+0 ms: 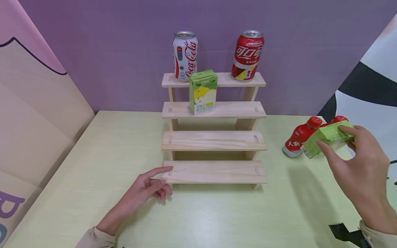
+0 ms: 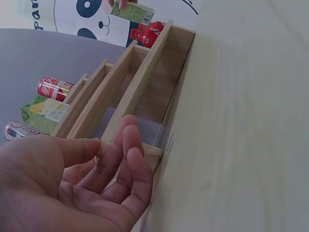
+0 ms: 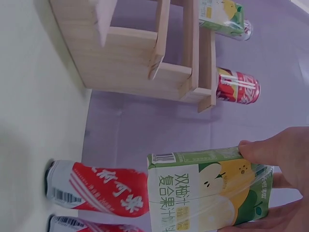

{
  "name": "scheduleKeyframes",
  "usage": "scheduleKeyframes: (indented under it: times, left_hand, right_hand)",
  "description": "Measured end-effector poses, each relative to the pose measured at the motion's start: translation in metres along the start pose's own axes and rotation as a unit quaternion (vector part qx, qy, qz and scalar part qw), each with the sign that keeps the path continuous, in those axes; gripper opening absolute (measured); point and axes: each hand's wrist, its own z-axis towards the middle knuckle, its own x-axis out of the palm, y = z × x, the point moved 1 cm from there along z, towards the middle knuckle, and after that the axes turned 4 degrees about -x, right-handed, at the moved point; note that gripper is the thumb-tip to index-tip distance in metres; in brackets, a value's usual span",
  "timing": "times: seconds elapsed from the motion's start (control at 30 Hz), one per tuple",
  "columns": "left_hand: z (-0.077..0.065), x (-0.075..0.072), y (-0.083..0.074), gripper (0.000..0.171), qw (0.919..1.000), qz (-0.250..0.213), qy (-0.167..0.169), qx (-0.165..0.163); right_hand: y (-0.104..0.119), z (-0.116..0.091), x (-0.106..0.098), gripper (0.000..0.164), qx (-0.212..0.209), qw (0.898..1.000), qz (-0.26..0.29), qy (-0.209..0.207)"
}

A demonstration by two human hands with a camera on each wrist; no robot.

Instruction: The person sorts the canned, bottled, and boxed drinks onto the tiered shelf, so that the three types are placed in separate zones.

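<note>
My right hand (image 1: 367,163) holds a green juice carton (image 3: 207,188) by one end, tilted in the air in front of two red bottles (image 1: 302,136). A four-step wooden display rack (image 1: 214,172) stands mid-table. At the left end of its lowest step, my left hand (image 1: 145,187) grips the corner, index finger on top and thumb at the front edge. Another green juice carton (image 1: 203,93) stands upright left of centre on the second step from the top. On the top step are a white Coca-Cola can (image 1: 185,57) at left and a red cola can (image 1: 248,55) at right.
The pale table (image 1: 217,217) carries the rack and the bottles. A purple backdrop (image 1: 130,58) rises right behind the rack. Printed panels flank the table on both sides, the right one (image 1: 378,89) close behind the bottles. A black strap hangs by the right wrist.
</note>
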Motion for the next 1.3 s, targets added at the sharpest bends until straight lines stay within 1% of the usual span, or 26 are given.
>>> scheduleKeyframes:
  times: [0.2, 0.33, 0.5, 0.63, 0.73, 0.93, 1.07, 1.3]
  left_hand:
    - [0.000, 0.000, 0.002, 0.046, 1.0000, -0.001, -0.001, 0.001]
    - [0.000, -0.001, 0.003, 0.046, 1.0000, -0.002, 0.002, 0.005]
    - [0.000, 0.000, 0.002, 0.046, 1.0000, 0.001, 0.000, 0.005]
    - [0.000, 0.000, 0.001, 0.046, 1.0000, 0.003, -0.004, -0.001]
    - [0.000, 0.000, 0.001, 0.046, 1.0000, 0.004, -0.006, -0.003]
    - [-0.001, 0.000, 0.001, 0.045, 1.0000, 0.004, -0.004, 0.000]
    - [-0.001, -0.001, 0.001, 0.045, 1.0000, 0.006, -0.003, 0.004]
    - [0.000, -0.001, 0.000, 0.046, 0.9999, 0.010, -0.008, -0.003]
  right_hand:
    - [0.011, 0.012, 0.005, 0.062, -0.046, 0.998, 0.035, -0.022]
    - [0.021, 0.018, 0.010, 0.065, -0.064, 0.997, 0.034, -0.022]
    - [0.036, 0.028, 0.012, 0.067, -0.064, 0.997, 0.036, -0.001]
    - [0.049, 0.035, 0.016, 0.066, -0.074, 0.996, 0.049, 0.002]
    - [0.057, 0.041, 0.019, 0.065, -0.084, 0.994, 0.062, -0.003]
    - [0.074, 0.055, 0.027, 0.060, -0.089, 0.993, 0.082, -0.010]
    - [0.084, 0.066, 0.035, 0.058, -0.090, 0.990, 0.105, -0.018]
    - [0.100, 0.084, 0.053, 0.054, -0.086, 0.986, 0.138, -0.025]
